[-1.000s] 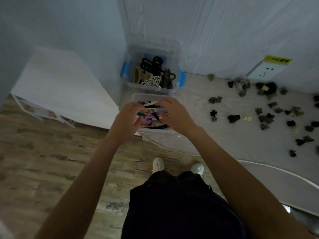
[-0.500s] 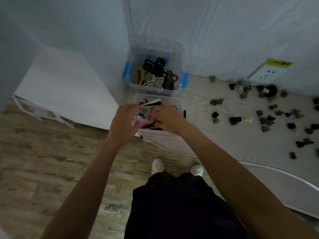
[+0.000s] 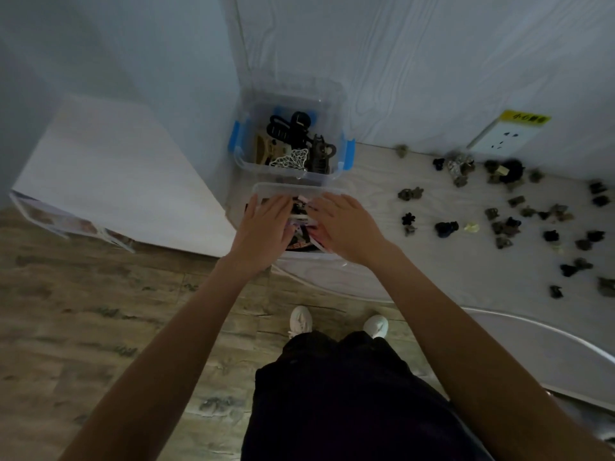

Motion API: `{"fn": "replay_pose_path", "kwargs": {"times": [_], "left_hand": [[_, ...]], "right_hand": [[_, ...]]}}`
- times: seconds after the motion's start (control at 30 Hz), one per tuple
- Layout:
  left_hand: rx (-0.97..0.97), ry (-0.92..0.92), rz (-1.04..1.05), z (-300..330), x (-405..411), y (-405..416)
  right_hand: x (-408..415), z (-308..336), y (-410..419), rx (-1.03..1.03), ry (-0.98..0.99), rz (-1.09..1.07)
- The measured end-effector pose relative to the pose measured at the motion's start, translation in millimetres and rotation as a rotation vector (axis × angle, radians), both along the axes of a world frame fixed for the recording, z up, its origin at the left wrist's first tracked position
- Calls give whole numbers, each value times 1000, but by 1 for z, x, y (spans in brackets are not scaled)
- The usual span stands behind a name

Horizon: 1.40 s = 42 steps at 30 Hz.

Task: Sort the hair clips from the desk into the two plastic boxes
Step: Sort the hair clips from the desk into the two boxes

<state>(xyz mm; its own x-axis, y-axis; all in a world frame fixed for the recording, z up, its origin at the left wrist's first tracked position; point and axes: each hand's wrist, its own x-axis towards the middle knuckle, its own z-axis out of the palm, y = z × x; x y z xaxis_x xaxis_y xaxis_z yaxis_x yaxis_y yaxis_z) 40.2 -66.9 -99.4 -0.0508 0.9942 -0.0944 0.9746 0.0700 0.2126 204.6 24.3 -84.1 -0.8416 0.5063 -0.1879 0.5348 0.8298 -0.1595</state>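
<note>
Two clear plastic boxes stand at the desk's left end. The far box, with blue latches, holds large claw clips in black, tan and white. The near box holds flat pink, white and dark clips. My left hand and my right hand lie palm down over the near box with fingers stretched out, pressing on the clips inside. Several small dark hair clips are scattered over the desk to the right.
The pale desk runs along a white wall with a socket and a yellow label. A white cabinet top sits to the left. Wooden floor and my white shoes lie below the desk's curved front edge.
Both hands were pinching clips above the near box. They have now flattened out, fingers straight, down onto the box's contents. The view shifted slightly.
</note>
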Motion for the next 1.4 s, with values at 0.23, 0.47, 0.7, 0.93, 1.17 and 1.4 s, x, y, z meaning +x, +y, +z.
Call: {"fn": "replay_pose_path", "kwargs": {"times": [0.23, 0.47, 0.7, 0.93, 1.17, 1.4], "left_hand": [[89, 20, -76, -3, 2, -6], [224, -150, -5, 7, 9, 9], [332, -393, -229, 25, 101, 58], [-119, -517, 38, -25, 189, 124], [-157, -556, 151, -50, 237, 149], [-114, -562, -5, -58, 294, 168]], "right_hand": [[7, 1, -24, 98, 124, -117], [25, 6, -24, -44, 293, -183], [138, 4, -1, -5, 576, -614], [283, -27, 4, -178, 669, -1171], [365, -59, 21, -147, 579, -1428], [377, -79, 83, -133, 604, -1509]]}}
